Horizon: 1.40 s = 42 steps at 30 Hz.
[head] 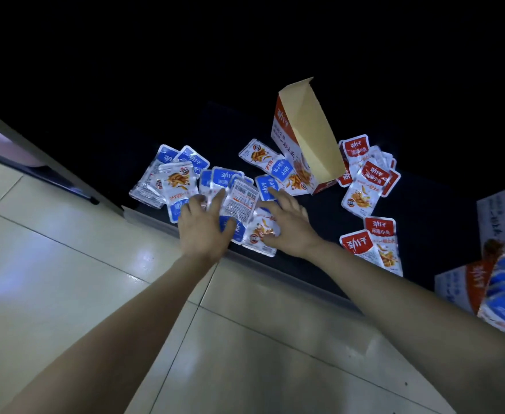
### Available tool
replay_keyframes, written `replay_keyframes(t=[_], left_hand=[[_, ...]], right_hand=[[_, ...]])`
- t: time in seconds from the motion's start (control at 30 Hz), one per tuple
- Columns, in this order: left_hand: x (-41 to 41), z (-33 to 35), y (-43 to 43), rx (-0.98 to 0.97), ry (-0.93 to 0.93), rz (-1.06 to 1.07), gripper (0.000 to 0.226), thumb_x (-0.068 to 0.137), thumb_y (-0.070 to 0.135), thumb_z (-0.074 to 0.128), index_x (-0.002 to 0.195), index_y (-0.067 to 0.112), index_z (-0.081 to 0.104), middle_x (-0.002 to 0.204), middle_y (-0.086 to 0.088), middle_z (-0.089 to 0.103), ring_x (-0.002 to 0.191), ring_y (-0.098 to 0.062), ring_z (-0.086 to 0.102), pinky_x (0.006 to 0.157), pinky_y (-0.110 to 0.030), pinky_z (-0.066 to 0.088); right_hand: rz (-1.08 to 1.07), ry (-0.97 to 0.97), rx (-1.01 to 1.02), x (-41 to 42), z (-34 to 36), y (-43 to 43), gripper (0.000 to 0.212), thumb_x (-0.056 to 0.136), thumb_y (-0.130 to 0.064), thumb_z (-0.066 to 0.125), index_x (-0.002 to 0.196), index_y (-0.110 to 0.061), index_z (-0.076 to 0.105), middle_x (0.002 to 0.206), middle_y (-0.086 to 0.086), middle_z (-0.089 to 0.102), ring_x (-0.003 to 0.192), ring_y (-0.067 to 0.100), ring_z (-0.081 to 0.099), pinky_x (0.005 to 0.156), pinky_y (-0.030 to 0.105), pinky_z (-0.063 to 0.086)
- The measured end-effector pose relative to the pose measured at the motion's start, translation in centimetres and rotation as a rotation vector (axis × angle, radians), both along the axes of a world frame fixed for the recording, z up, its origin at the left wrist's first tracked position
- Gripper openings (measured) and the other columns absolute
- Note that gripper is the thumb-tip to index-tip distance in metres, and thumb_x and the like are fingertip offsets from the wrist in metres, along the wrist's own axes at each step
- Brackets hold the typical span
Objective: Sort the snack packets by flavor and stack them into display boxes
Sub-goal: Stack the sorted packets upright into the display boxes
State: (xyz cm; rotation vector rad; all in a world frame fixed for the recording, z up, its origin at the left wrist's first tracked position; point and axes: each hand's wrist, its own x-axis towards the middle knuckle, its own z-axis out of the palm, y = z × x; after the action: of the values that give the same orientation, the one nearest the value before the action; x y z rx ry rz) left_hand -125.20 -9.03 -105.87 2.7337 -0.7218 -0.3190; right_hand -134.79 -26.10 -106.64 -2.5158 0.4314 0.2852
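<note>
Both arms were bare and extended forward from the lower edge of the view, converging toward the centre. The left forearm [125, 318] ran up from the lower left, the right forearm [409, 300] from the lower right, wrists roughly straight. The left hand [203, 228] was palm down, fingers straight and spread, thumb angled inward. The right hand [290, 225] was likewise palm down, fingers splayed forward, thumb turned inward. The hands lay near each other, apart.
</note>
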Motion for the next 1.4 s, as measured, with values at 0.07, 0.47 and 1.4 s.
replay_keyframes(t=[0.07, 0.47, 1.4], left_hand=[[0.6, -0.3, 0.1, -0.009, 0.014, 0.015, 0.068, 0.093, 0.048, 0.050, 0.152, 0.032, 0.020, 0.154, -0.019, 0.019, 0.141, -0.038, 0.016, 0.113, -0.044, 0.018], [-2.8, 1.2, -3.4, -0.087, 0.208, 0.086, 0.064, 0.075, 0.035, 0.079, 0.128, 0.021, 0.045, 0.135, -0.017, 0.030, 0.126, -0.032, 0.033, 0.099, -0.036, 0.037], [-7.0, 6.8, -6.9, -0.565, 1.048, 0.392, 0.014, 0.085, 0.002, 0.065, 0.091, 0.015, 0.065, 0.084, -0.004, 0.070, 0.073, -0.017, 0.064, 0.070, -0.029, 0.048]], right_hand=[[-0.040, -0.032, -0.011, -0.6, -0.1, -0.5, 0.075, 0.080, -0.023, 0.071, 0.146, -0.025, 0.035, 0.160, 0.003, 0.004, 0.147, 0.019, -0.002, 0.115, 0.038, 0.008], [-0.286, 0.047, 0.013, -3.3, 0.2, -0.1, 0.086, 0.076, -0.024, 0.080, 0.148, -0.022, 0.032, 0.157, 0.007, 0.013, 0.143, 0.025, 0.010, 0.115, 0.032, 0.018], [-0.822, -0.168, 1.062, -5.5, 5.0, -1.2, 0.054, 0.081, -0.009, 0.077, 0.126, -0.005, 0.048, 0.119, 0.014, 0.066, 0.102, 0.023, 0.067, 0.082, 0.033, 0.057]])
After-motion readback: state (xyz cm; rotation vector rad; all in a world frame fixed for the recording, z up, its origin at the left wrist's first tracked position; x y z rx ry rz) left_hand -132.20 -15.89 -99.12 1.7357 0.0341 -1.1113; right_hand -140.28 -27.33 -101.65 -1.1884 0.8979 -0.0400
